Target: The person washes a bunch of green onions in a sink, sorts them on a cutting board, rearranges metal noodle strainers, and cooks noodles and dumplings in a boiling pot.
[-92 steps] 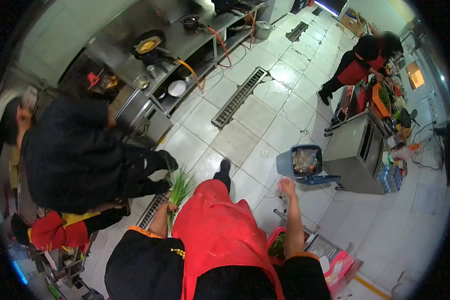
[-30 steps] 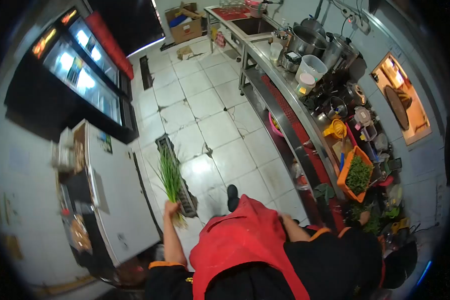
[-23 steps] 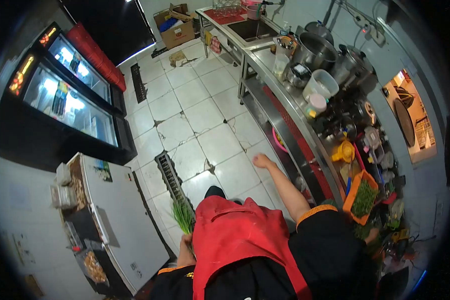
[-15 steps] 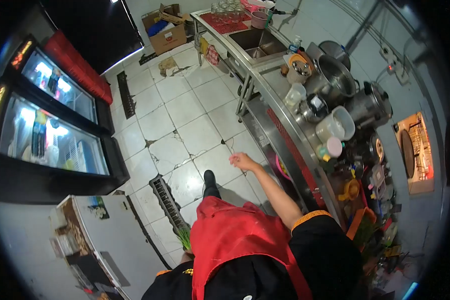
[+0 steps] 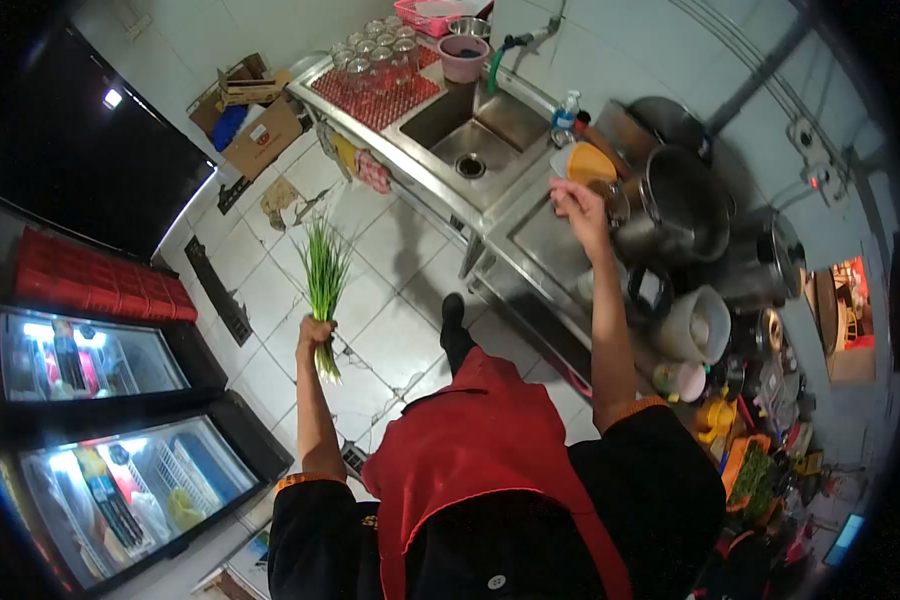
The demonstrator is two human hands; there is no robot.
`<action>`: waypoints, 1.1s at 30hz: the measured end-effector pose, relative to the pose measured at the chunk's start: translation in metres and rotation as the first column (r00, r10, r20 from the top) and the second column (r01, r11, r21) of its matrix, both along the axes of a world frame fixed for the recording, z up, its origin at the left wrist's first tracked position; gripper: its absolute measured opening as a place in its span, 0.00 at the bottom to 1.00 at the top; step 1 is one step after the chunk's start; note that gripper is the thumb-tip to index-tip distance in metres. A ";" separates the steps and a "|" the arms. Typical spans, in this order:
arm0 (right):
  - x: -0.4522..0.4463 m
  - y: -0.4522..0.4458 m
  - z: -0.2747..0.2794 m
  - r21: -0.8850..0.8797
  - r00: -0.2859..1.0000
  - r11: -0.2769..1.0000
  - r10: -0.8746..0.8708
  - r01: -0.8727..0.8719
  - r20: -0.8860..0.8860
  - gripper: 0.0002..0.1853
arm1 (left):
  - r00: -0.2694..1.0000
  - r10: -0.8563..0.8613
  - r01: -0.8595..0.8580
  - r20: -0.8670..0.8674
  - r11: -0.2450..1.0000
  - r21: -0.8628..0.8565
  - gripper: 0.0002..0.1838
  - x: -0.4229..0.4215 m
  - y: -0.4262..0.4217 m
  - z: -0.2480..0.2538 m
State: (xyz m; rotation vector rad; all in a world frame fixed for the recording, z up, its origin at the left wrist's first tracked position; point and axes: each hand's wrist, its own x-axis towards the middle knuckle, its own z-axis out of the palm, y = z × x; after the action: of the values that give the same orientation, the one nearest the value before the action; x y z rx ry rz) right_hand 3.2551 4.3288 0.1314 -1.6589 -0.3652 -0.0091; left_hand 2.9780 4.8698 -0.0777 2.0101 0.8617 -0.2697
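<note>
A bunch of green onions (image 5: 325,270), long green leaves up and white root ends down, is in my left hand (image 5: 317,333), whose fingers are wrapped round its lower part above the floor. My right hand (image 5: 582,207) reaches out over the steel counter with loosely bent fingers, and nothing shows in it. Close to it in view are a container with an orange rim (image 5: 590,163) and a large steel pot (image 5: 678,205). Whether the hand touches either cannot be made out.
Ahead is a steel sink (image 5: 470,165), with upturned glasses (image 5: 375,50) on a red mat and a pink tub (image 5: 463,60) beyond. Glass-door fridges (image 5: 135,490) line the left. Pots and containers crowd the right counter. The tiled floor (image 5: 370,330) has cracks.
The view has moved forward towards the sink. My left hand has come up into sight with the green onions, which were mostly hidden beside the apron. My right hand has risen over the counter.
</note>
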 end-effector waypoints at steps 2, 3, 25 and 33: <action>0.097 0.021 0.014 0.009 0.993 1.000 -0.018 0.017 0.120 0.12 | 0.991 -0.044 0.043 0.123 0.999 0.013 0.11 0.086 0.000 0.045; 0.142 0.033 0.013 0.014 0.982 1.000 -0.025 0.023 0.190 0.12 | 0.980 -0.072 0.076 0.188 0.997 -0.012 0.10 0.118 -0.004 0.061; 0.438 0.216 0.016 -0.384 0.576 0.432 -0.673 0.816 0.464 0.18 | 0.781 -0.530 0.620 0.329 0.597 -0.510 0.17 0.699 -0.206 0.004; 0.450 0.235 0.016 -0.385 0.475 0.327 -0.782 0.863 0.402 0.16 | 0.838 -0.505 0.288 0.208 0.084 -0.954 0.28 0.719 -0.253 -0.014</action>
State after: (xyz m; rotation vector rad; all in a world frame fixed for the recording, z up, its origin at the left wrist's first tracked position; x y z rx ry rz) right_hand 3.7046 4.5642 0.1478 -2.2723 0.5066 -0.9095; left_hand 3.6967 4.6169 -0.0912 0.8655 0.0133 -1.0604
